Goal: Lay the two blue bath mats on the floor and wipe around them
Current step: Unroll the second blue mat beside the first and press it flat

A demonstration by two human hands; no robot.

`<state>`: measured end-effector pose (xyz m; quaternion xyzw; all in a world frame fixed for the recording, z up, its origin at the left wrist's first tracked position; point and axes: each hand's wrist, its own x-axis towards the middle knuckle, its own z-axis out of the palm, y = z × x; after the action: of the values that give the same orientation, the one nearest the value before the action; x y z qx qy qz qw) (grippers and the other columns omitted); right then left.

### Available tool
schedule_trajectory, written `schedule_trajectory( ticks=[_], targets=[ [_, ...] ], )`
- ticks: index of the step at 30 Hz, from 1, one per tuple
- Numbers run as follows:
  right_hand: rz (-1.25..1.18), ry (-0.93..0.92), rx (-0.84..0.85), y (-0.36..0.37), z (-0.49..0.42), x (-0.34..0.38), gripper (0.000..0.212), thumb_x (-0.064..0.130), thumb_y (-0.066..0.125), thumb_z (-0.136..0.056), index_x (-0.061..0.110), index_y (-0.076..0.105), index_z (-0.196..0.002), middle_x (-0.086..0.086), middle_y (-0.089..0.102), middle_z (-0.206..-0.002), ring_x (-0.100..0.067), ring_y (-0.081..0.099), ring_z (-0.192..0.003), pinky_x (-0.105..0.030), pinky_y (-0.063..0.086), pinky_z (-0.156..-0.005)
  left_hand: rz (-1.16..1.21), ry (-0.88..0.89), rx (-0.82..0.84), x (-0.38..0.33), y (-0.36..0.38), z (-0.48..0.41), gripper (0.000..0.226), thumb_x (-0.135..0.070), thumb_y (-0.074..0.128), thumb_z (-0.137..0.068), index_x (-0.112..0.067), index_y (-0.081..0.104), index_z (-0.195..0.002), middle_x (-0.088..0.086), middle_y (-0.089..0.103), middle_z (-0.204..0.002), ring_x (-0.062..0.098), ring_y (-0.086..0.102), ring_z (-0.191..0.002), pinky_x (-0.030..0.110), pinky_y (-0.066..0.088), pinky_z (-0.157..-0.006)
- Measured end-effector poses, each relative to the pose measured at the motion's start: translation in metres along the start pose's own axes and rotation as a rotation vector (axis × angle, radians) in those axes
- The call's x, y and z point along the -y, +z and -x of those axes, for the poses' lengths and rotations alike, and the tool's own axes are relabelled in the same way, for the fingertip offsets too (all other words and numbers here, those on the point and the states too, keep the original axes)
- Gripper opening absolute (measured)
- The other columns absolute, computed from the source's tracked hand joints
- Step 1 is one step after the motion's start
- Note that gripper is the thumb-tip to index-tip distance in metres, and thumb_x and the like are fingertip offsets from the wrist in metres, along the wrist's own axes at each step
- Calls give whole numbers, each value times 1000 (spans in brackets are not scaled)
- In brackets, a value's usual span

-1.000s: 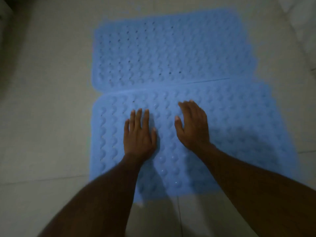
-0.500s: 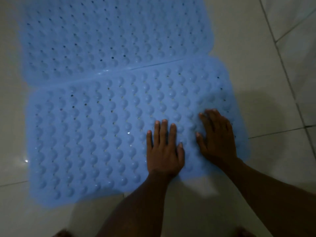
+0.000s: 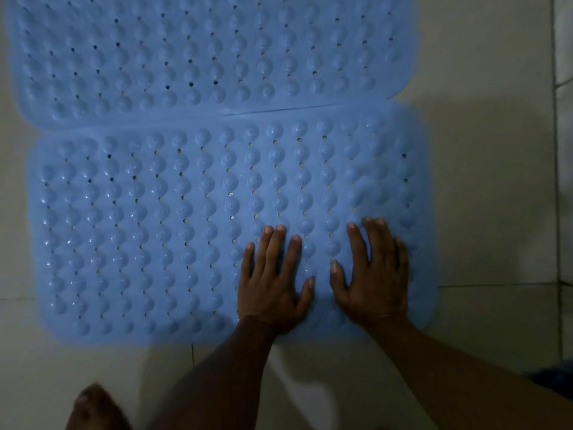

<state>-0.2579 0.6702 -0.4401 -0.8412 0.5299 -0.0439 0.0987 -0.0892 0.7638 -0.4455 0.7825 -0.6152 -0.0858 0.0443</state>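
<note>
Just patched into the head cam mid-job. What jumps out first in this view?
Two blue bath mats fill most of the frame, lying flat on the pale tiled floor: the far mat above, the near mat below, their long edges meeting. Both hands press palm-down with fingers spread on the near mat's lower right part, left hand beside right hand. A bare foot shows at bottom left.

Both forearms are bare, with no sleeve showing on either. The left hand (image 3: 273, 287) and the right hand (image 3: 373, 283) carry short, pale fingernails. Below and left of the left hand shows a bare foot (image 3: 93, 408), blurred.
</note>
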Motion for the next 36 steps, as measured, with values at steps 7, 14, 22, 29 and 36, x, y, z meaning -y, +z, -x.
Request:
schedule_trajectory(
  ticks=[7,14,22,29,36],
  targets=[
    [0,22,-22,0,-1,0,70,47,55,-87,15,48,-148,-12,43,-156,-32,32,-148,-53,26,-118,-11,15,2,0,1,0,76,-57,51,-90,-15,43,-153,15,27,-164,33,21,-154,54,21,-122],
    [31,24,-1,0,-2,-5,74,49,54,-85,16,44,-151,-10,39,-158,-30,28,-150,-52,21,-119,-25,3,74,-7,-2,-3,76,-59,45,-93,-17,37,-156,14,21,-167,31,13,-156,53,14,-124],
    [-1,-12,-157,4,4,-3,68,50,51,-88,16,50,-146,-11,45,-154,-32,39,-144,-51,29,-115,85,24,63,-4,-6,0,71,-58,38,-98,-18,34,-157,13,21,-167,30,12,-156,52,10,-124],
    [65,-14,-354,5,1,72,54,40,45,-99,9,53,-142,-16,53,-145,-35,46,-139,-56,32,-112,244,88,-23,66,-34,33,63,-49,42,-98,-20,38,-154,11,37,-161,32,28,-152,51,27,-121],
    [-145,-88,-285,47,-4,250,53,37,48,-97,10,55,-142,-14,53,-148,-33,43,-143,-55,35,-112,60,-106,-83,239,-56,60,64,-46,36,-99,-13,39,-154,14,38,-160,33,28,-151,51,27,-122]
  ],
)
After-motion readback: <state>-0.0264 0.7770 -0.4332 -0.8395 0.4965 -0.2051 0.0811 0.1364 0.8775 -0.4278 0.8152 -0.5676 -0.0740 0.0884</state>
